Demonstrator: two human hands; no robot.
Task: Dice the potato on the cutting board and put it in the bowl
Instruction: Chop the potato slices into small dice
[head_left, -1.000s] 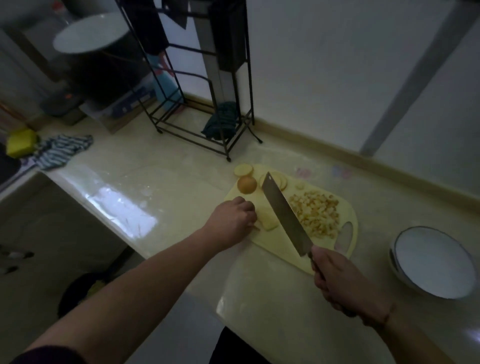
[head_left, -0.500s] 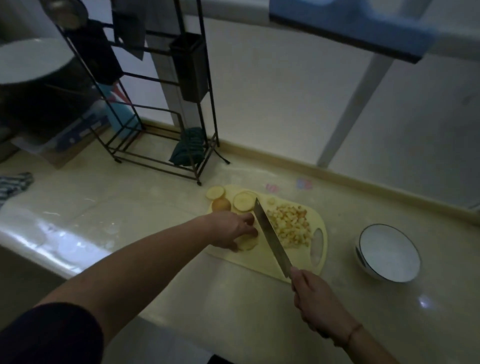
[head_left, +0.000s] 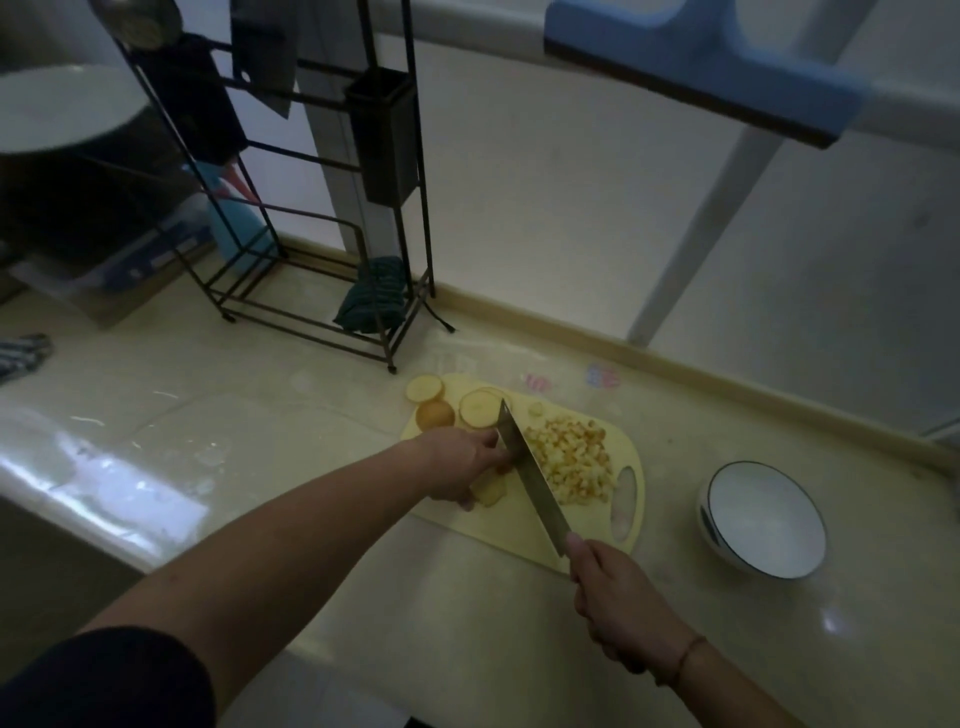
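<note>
While steadying a potato slice (head_left: 491, 492) under the left hand (head_left: 460, 462), now drops the cleaver (head_left: 530, 475), right hand (head_left: 621, 608) clamped on its handle, down beside those fingertips, diced heap (head_left: 571, 460) just right, bowl (head_left: 763, 519) further right.

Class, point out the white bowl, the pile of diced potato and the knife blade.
White bowl (head_left: 768, 519), head view, inner base.
Pile of diced potato (head_left: 571, 457), head view, heap's middle.
Knife blade (head_left: 530, 473), head view, flat steel side.

A cutting board (head_left: 524, 535) is lying on the surface (head_left: 260, 441), with a bowl (head_left: 763, 519) sitting to its right, a rack (head_left: 311, 291) standing behind, and diced potato (head_left: 571, 462) lying right of the knife (head_left: 530, 473).
</note>
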